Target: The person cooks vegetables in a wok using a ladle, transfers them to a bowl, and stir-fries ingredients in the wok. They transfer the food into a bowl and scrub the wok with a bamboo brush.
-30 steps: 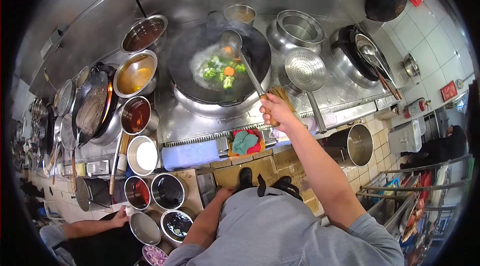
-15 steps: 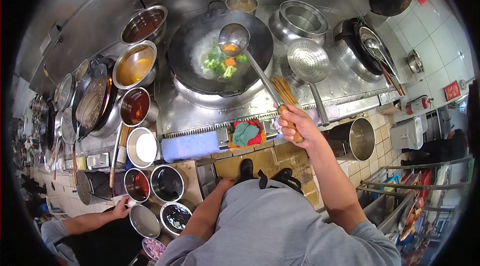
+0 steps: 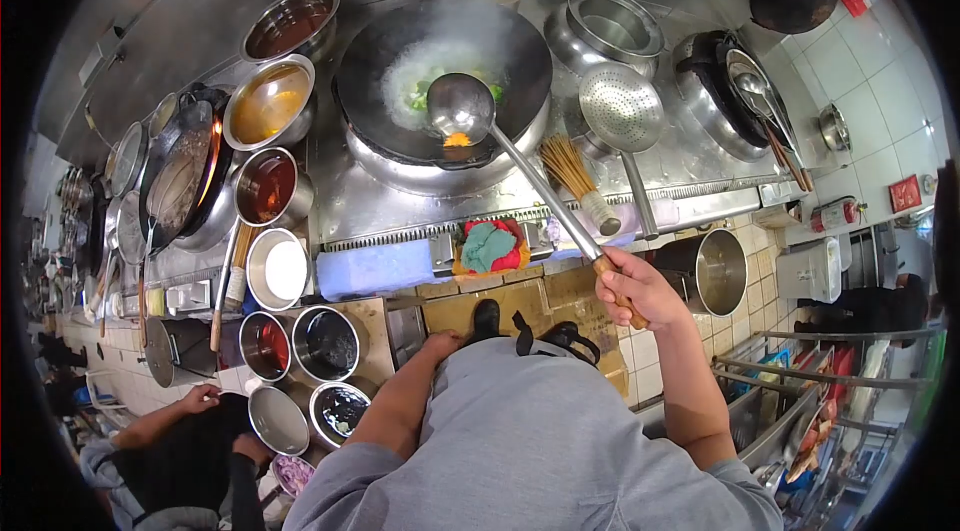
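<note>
My right hand [image 3: 636,293] is wrapped round the wooden handle of a long metal ladle [image 3: 462,106]. The ladle's bowl is over the near part of a large black wok [image 3: 375,126], with a bit of orange food [image 3: 457,140] at its lower edge. Green broccoli [image 3: 423,94] lies behind the bowl in white, steaming liquid. My left hand [image 3: 443,344] hangs low beside my body, near the counter front; its fingers are too small and partly hidden to tell what they do.
A perforated skimmer [image 3: 621,107] and a bamboo brush [image 3: 577,174] lie right of the wok. Metal pots of sauce [image 3: 272,187] line the left. Folded cloths [image 3: 490,247] rest on the front edge. A co-worker [image 3: 185,456] is at lower left.
My right hand has moved toward me and to the right, drawing the ladle's bowl to the wok's near side. More steam rises. The co-worker's hand has left the pots.
</note>
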`<state>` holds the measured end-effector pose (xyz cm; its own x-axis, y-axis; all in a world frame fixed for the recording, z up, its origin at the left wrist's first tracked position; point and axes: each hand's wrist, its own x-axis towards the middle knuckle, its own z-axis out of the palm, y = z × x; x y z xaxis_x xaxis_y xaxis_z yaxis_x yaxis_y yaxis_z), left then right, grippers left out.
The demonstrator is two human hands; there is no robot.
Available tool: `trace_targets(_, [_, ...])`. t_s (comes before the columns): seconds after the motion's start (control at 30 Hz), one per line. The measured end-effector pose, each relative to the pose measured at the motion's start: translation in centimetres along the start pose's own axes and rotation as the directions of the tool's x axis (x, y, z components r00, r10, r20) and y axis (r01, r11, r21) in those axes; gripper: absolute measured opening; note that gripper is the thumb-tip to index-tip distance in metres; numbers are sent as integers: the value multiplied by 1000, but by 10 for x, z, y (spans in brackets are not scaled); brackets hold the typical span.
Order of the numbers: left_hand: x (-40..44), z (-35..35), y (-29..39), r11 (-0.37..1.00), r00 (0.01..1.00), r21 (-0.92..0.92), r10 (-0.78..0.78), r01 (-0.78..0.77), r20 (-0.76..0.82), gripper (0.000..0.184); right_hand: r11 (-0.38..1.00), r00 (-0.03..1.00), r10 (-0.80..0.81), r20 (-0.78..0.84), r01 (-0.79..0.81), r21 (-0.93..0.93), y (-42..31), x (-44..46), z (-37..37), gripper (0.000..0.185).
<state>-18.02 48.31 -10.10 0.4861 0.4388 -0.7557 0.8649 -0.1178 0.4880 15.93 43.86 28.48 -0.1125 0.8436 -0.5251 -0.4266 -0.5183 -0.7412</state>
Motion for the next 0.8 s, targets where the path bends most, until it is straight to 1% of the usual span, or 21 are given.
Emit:
trace_targets(0.03, [-2,-2,1,1000,1000,8,22,-22,-8,37,1000,1000,-3,0,3,-23,0,0,0,41])
trace_targets(0.07, [-3,-3,2,999,999,17,45,-44,-15,37,1000,1000,-5,-3,5,-22,1,1,0,41])
trace_targets(0.1, [-4,-7,6,999,999,19,46,-46,-15,37,996,1000,-9,-14,8,-91,2,2,0,43])
trace_targets(0.13, [-5,-10,11,999,1000,27,31,-30,-3,37,987,1000,-12,-25,8,-160,4,4,0,45])
trace_targets(0.17, [-7,-12,14,999,1000,33,13,-13,8,36,987,1000,-10,-23,7,-159,4,4,2,45])
trace_targets(0.2, [-8,-12,16,999,1000,31,10,-10,8,36,980,999,-21,-32,14,-201,4,4,4,46])
trace_targets(0.23, [-10,-11,18,1000,1000,-17,-18,17,-20,35,970,999,-31,-40,20,-243,5,3,5,47])
trace_targets(0.27, [-10,-11,19,997,998,-67,-46,43,-47,35,969,999,-27,-37,17,-245,6,3,5,47])
trace_targets(0.3, [-10,-11,19,996,998,-73,-49,46,-48,35,965,999,-37,-38,26,-260,6,3,4,48])
trace_targets(0.4, [-7,-6,15,998,998,-60,-12,9,-54,33,957,998,-48,-40,35,-287,5,0,4,50])
trace_targets(0.47, [6,6,-2,1000,999,-1,16,-17,-40,34,954,998,-53,-44,38,-297,2,-2,6,50])
trace_targets(0.57, [23,24,-26,999,999,-32,7,-9,-47,34,956,998,-26,-62,6,-295,1,-3,7,50])
trace_targets(0.67, [3,11,-16,1000,999,-8,12,-12,-53,35,940,996,-36,-80,7,-341,6,-3,5,51])
trace_targets(0.73, [-6,3,-9,1000,998,-20,-2,1,-63,35,884,993,-93,-76,47,-464,6,-6,8,51])
trace_targets(0.77, [-8,1,-6,999,997,-29,-15,13,-71,35,884,993,-91,-75,46,-464,2,-9,11,51])
trace_targets(0.8, [-8,-1,-5,999,997,-30,-16,14,-70,35,841,991,-94,-95,27,-540,-3,-14,17,50])
